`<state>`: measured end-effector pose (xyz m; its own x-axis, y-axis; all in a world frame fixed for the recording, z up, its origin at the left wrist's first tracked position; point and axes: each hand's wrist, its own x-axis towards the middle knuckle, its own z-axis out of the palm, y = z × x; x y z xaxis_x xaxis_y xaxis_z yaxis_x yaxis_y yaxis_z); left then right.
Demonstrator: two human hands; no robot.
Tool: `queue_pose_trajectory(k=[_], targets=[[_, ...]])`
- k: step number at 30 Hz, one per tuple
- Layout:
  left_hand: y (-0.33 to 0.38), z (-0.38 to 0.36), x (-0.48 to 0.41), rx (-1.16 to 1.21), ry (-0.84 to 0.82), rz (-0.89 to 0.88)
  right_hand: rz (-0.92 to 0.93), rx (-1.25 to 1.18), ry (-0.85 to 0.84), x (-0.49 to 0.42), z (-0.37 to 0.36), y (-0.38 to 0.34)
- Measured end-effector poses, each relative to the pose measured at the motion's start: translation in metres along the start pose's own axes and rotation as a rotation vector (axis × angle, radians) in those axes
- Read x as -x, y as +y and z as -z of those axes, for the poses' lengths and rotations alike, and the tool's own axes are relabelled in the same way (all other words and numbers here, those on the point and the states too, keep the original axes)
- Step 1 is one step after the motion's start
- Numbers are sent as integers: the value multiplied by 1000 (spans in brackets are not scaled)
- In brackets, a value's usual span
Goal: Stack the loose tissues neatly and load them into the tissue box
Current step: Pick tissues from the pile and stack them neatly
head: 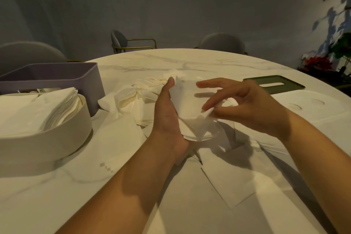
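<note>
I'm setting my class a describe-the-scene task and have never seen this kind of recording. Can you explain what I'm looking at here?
There is no machine: a person wears a camera on the head, looking forward and down at their own bare hands. The left hand, fingers straight, supports a small stack of tissues, and the right hand pinches its near corner. On the white marbled table lie more loose tissues, a white box filled with stacked tissues at the left, a purple box behind it, and a green lid with a slot at the right.
</note>
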<state>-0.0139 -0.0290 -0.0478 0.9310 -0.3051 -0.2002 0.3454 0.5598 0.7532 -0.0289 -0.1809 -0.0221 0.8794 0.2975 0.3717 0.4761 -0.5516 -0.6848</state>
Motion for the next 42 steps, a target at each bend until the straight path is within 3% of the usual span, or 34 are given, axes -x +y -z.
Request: queue_pose_trajectory(k=[11,16,22,25,27,30,33,38,42], targets=[[-3,2,-3,109,56,75,-13,99,-31,-1,6,10],[-6,2,-6,180,17,51,-122,-72,315,-4,7,10],[-5,0,-2,117,45,73,-542,-427,552,-10,15,17],[-5,-2,-1,91,45,73,-462,-429,607,-11,12,16],[-5,-2,-1,73,43,67,-245,-229,541,-9,5,12],[-6,-3,-1,96,19,43,9,32,271,-5,-7,14],[-5,-3,-2,111,37,29,24,115,101,-4,-14,18],[-4,-6,2,68,42,4,9,111,108,-5,-9,14],[-6,-4,2,83,19,55,-28,90,-18,-3,-5,12]])
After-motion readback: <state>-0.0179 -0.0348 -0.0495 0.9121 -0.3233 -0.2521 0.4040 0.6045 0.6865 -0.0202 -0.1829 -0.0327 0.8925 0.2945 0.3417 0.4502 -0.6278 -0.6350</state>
